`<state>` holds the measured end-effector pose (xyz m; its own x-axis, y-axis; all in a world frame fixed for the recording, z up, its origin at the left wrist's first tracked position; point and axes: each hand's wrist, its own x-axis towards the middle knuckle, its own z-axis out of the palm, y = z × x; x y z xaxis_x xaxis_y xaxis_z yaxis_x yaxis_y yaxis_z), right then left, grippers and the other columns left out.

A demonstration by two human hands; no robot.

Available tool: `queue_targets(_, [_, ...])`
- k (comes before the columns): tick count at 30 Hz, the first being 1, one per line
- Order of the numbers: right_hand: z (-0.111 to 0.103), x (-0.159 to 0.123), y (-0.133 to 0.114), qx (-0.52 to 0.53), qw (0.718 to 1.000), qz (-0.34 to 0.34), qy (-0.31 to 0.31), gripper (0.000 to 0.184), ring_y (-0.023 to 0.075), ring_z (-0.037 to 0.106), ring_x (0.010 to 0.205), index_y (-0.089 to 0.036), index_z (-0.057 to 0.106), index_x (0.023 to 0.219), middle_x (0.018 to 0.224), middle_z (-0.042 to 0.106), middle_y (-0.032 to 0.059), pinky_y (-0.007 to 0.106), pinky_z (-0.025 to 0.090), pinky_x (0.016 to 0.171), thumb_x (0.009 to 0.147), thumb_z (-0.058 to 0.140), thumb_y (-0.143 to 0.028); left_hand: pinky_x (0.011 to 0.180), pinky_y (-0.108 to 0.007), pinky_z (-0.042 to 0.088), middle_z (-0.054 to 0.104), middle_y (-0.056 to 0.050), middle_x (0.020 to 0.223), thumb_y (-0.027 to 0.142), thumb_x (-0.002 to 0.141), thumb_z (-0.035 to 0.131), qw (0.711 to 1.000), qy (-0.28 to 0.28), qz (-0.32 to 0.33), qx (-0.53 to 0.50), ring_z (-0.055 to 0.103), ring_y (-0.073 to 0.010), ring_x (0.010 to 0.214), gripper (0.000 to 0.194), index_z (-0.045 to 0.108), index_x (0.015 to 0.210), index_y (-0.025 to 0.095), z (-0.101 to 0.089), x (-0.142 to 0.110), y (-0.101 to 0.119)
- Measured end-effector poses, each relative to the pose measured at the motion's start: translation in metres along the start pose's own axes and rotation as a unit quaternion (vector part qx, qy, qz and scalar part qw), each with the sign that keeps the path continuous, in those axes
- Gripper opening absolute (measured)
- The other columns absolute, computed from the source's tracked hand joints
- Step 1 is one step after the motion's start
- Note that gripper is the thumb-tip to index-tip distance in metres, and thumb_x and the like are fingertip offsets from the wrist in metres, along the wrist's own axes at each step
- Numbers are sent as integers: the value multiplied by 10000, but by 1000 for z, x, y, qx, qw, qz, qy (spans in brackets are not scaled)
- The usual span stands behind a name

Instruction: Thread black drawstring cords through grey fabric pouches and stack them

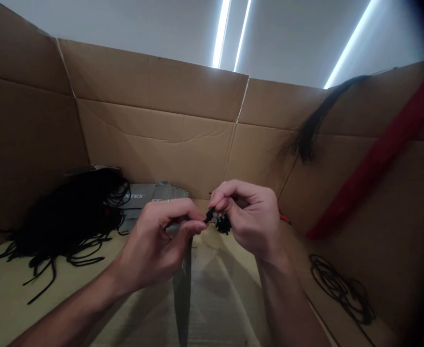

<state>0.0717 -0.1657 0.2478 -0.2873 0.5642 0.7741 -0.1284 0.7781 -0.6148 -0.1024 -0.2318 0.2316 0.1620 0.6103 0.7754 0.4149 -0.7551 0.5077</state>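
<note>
Keep the left hand (164, 236) and right hand (251, 217) pinching the small black piece (209, 215) close together, fingertips steady, so it stays from twisting loose

Creased cardboard walls (154, 120), bright light strips (222, 36), grey ceiling (125, 26)

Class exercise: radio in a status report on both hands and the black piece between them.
Left hand: fingers pinching black piece. Right hand: fingers pinching it too. Black cord pile off to the left, clear of both hands.
</note>
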Motion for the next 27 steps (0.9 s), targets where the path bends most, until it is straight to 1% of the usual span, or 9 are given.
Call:
queue_targets(2, [-1, 2, 0, 39, 999, 6, -2, 224, 86, 639, 630, -196, 744, 710, 688, 712, -25, 171, 490, 559, 853, 666, -42, 514, -194, 369, 579, 26, 630, 204, 977, 663, 1000, -5, -13, -28, 474, -85, 559, 204, 671, 778, 160, -1, -1, 2])
queue_targets(4, [-4, 4, 1, 68, 997, 7, -18, 177, 85, 640, 646, -195, 755, 731, 710, 711, -19, 172, 504, 579, 861, 720, -79, 480, -191, 350, 566, 28, 610, 229, 970, 674, 997, -4, -51, -64, 452, -84, 533, 206, 678, 777, 159, -1, -1, 3])
queue_targets(7, [-12, 6, 3, 98, 993, 16, -64, 83, 98, 668, 738, -215, 798, 917, 840, 738, -2, 188, 544, 653, 870, 804, -146, 445, -175, 353, 599, 22, 598, 252, 950, 702, 985, -1, -119, -127, 464, -76, 493, 202, 695, 774, 153, -1, 0, 2])
queue_targets(10, [-19, 7, 4, 106, 990, 21, -95, 180, 108, 679, 802, -243, 791, 1075, 913, 735, 4, 206, 570, 714, 902, 819, -203, 453, -173, 417, 668, -13, 642, 308, 946, 716, 964, -17, -179, -198, 531, -86, 494, 238, 707, 777, 141, -1, 2, 0])
queue_targets(14, [-20, 6, 2, 87, 992, 24, -93, 242, 109, 673, 823, -257, 775, 1112, 945, 720, -3, 223, 574, 778, 884, 851, -226, 451, -186, 443, 703, -45, 663, 381, 922, 744, 943, -23, -227, -241, 539, -92, 482, 298, 718, 770, 126, -1, 5, 1])
queue_targets(17, [-15, 4, 0, 54, 992, 39, -109, 287, 119, 657, 803, -257, 760, 1117, 959, 714, -3, 248, 563, 760, 855, 875, -231, 446, -181, 415, 727, -53, 689, 384, 905, 763, 949, -14, -226, -218, 525, -85, 486, 290, 752, 783, 121, -1, 6, 3])
queue_targets(22, [-12, 2, -1, -33, 986, 39, -160, 201, 135, 645, 789, -239, 752, 1093, 946, 726, 9, 286, 553, 748, 904, 816, -227, 474, -162, 390, 717, -16, 687, 272, 909, 727, 970, 12, -185, -155, 507, -67, 519, 212, 764, 751, 136, -1, 6, 5])
queue_targets(25, [-13, 1, 3, -54, 985, 8, -166, 120, 138, 674, 819, -227, 731, 988, 950, 729, 2, 282, 554, 755, 904, 781, -157, 528, -169, 429, 730, -24, 690, 250, 901, 727, 974, 11, -181, -132, 577, -97, 594, 191, 762, 750, 138, -1, 6, 5])
queue_targets(27, [-13, 0, 6, -73, 984, -29, -157, 173, 127, 676, 824, -226, 710, 939, 923, 715, -14, 267, 544, 750, 894, 718, -59, 549, -183, 450, 749, -39, 712, 250, 903, 725, 975, 12, -180, -127, 617, -119, 632, 183, 764, 766, 136, -2, 5, 4])
